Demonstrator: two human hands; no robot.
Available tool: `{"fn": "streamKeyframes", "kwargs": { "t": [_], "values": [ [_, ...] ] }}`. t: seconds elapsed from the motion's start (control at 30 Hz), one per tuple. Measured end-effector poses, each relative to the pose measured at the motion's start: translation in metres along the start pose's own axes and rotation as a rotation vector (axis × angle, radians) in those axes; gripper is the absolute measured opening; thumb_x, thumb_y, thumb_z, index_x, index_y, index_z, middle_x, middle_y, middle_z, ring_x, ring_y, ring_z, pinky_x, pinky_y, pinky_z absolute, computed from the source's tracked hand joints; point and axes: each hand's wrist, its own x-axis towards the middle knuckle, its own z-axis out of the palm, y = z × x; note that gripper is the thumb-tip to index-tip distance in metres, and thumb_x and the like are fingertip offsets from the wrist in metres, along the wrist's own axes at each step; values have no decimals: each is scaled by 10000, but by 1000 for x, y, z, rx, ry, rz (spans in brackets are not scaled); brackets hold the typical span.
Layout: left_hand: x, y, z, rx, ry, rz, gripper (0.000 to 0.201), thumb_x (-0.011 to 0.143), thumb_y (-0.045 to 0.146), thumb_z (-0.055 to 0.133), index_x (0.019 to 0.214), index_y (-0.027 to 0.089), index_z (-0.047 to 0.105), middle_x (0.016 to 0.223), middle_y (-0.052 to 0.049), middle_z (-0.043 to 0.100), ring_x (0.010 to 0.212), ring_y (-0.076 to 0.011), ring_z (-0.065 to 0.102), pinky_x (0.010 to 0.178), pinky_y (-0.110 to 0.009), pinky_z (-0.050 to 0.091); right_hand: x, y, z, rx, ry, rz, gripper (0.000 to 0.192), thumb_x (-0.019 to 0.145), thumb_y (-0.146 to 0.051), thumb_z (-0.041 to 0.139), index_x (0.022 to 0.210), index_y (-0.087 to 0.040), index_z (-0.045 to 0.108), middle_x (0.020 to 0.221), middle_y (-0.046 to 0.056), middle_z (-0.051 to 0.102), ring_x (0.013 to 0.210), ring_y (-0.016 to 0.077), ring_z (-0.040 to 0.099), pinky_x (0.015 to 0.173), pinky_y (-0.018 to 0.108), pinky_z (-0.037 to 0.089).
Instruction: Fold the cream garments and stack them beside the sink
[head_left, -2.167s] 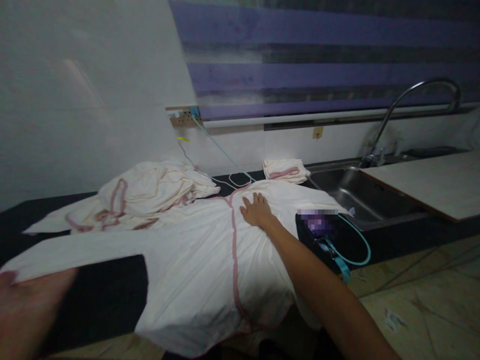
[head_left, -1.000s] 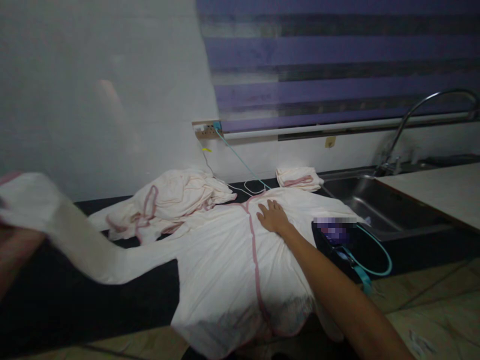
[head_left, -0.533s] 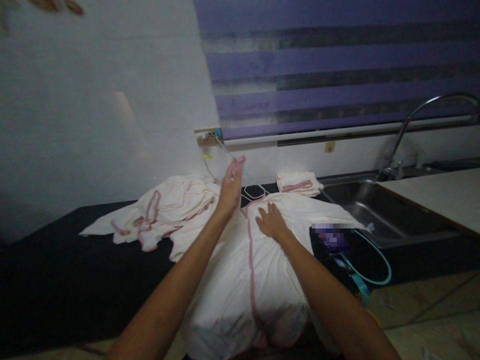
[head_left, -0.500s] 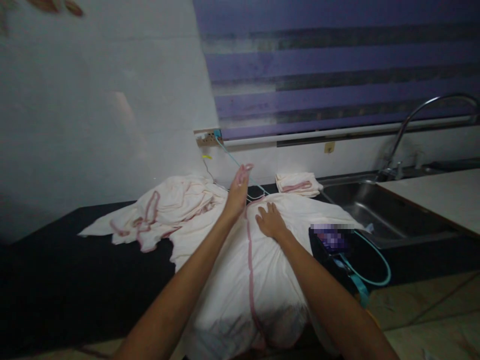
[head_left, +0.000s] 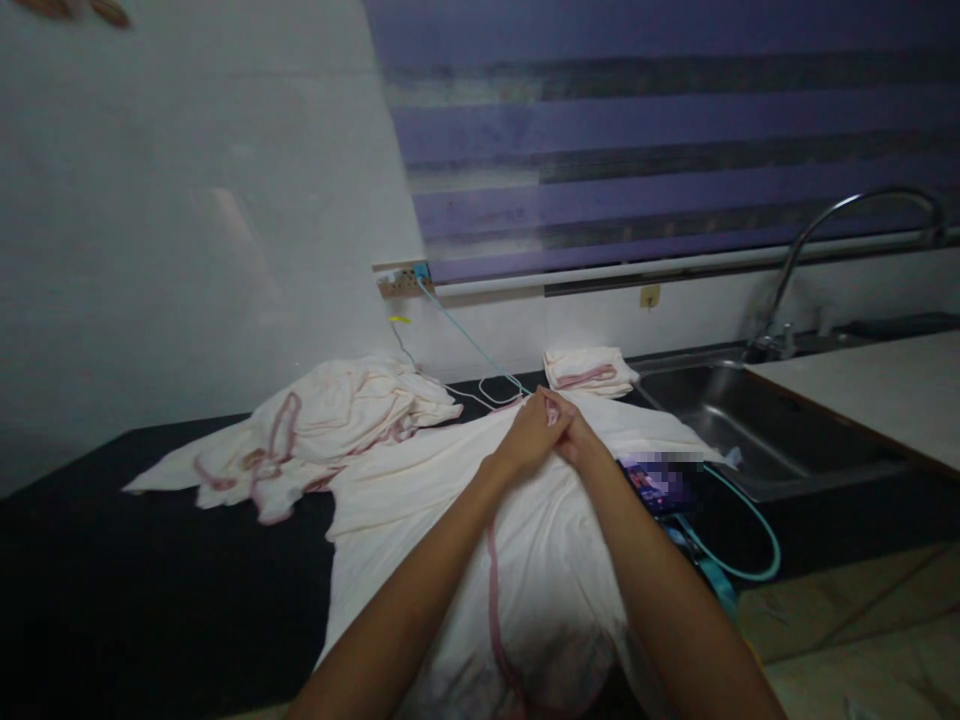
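Note:
A cream-white top with pink trim lies spread over the counter, its lower part hanging over the front edge. A pink band runs down its middle. At the neck end, my left hand and my right hand meet, fingers bent and pressed together. Between them shows a small bit of pink trim, which both hands pinch. The fingertips are partly hidden behind the hands. One sleeve stretches right toward the sink.
A crumpled heap of cream cloth with pink edging lies left on the black counter. A folded cloth sits behind. To the right are a phone with a teal cord, a steel sink and a faucet. Cables run from a wall socket.
My left hand has come down and right, from raised with the pink trim to meeting my right hand. My right hand has gone from lying flat on the top to pinching.

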Motion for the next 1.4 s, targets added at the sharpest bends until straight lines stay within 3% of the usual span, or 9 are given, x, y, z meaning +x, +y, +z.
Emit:
{"fn": "streamKeyframes", "kwargs": {
  "t": [0.17, 0.37, 0.53, 0.63, 0.77, 0.97, 1.17, 1.3, 1.4],
  "values": [
    [-34, -18, -22, 235, 69, -17, 806, 985, 641, 463, 1605, 140, 343, 1701, -189, 282, 1606, -336, 183, 1316, -515, 154, 1, 2, -9, -202, 160, 53, 306, 854, -424, 589, 982, -157, 668, 868, 104, 734, 821, 255, 706, 709, 347, 573],
    [-99, -71, -110, 652, 129, -100, 664, 1026, 476, 363, 1563, 91, 431, 1636, -189, 413, 1562, -348, 310, 1281, -548, 271, -11, 1, -13, -514, 346, 4, 440, 786, -141, 510, 1205, -158, 644, 1173, 167, 672, 1150, 316, 613, 1031, 429, 467],
    [-163, -118, -167, 810, 84, -148, 665, 1031, 482, 321, 1508, 58, 508, 1611, -202, 446, 1563, -328, 315, 1276, -531, 288, -24, -18, 1, -979, 396, -156, 637, 779, -45, 481, 1407, -129, 543, 1441, 212, 494, 1296, 328, 509, 1095, 409, 416],
    [-188, -132, -171, 847, 3, -198, 633, 1032, 480, 340, 1514, 117, 532, 1608, -159, 460, 1552, -330, 337, 1254, -538, 328, -32, -20, 14, -1147, 174, -292, 576, 903, -105, 450, 1474, -159, 500, 1528, 165, 460, 1355, 272, 475, 1129, 353, 392],
    [-200, -139, -169, 918, -34, -149, 602, 1028, 453, 357, 1523, 158, 530, 1612, -137, 456, 1550, -322, 339, 1232, -535, 358, -45, -2, 30, -1330, -173, -173, 538, 1041, -389, 432, 1516, -140, 486, 1602, 179, 433, 1454, 326, 403, 1204, 454, 304],
    [-219, -160, -187, 1030, -66, 10, 620, 1059, 488, 289, 1549, 166, 491, 1632, -110, 437, 1557, -319, 324, 1212, -502, 400, -53, 13, 34, -1359, -244, -80, 632, 1078, -506, 308, 1622, -189, 369, 1719, 125, 261, 1581, 373, 183, 1253, 528, 160],
    [-229, -161, -199, 1010, -91, 30, 592, 1050, 460, 248, 1491, 194, 541, 1603, -115, 480, 1533, -309, 382, 1204, -522, 406, -57, 14, 33, -1289, -272, -121, 638, 1077, -518, 340, 1607, -168, 395, 1712, 145, 272, 1580, 387, 185, 1256, 539, 163],
    [-227, -163, -203, 991, -138, 28, 567, 1039, 425, 247, 1407, 197, 612, 1605, -122, 476, 1529, -316, 391, 1199, -525, 408, -51, -5, 11, -1153, -408, -281, 556, 1087, -405, 367, 1533, -87, 461, 1635, 195, 398, 1533, 305, 316, 1258, 470, 215],
    [-228, -167, -207, 966, -172, 68, 546, 1033, 373, 252, 1362, 202, 654, 1618, -122, 456, 1548, -319, 353, 1230, -534, 362, -51, -36, -44, -1018, -403, -512, 453, 1040, -209, 381, 1457, -99, 521, 1494, 180, 543, 1399, 218, 476, 1199, 375, 329]
  ]
}}
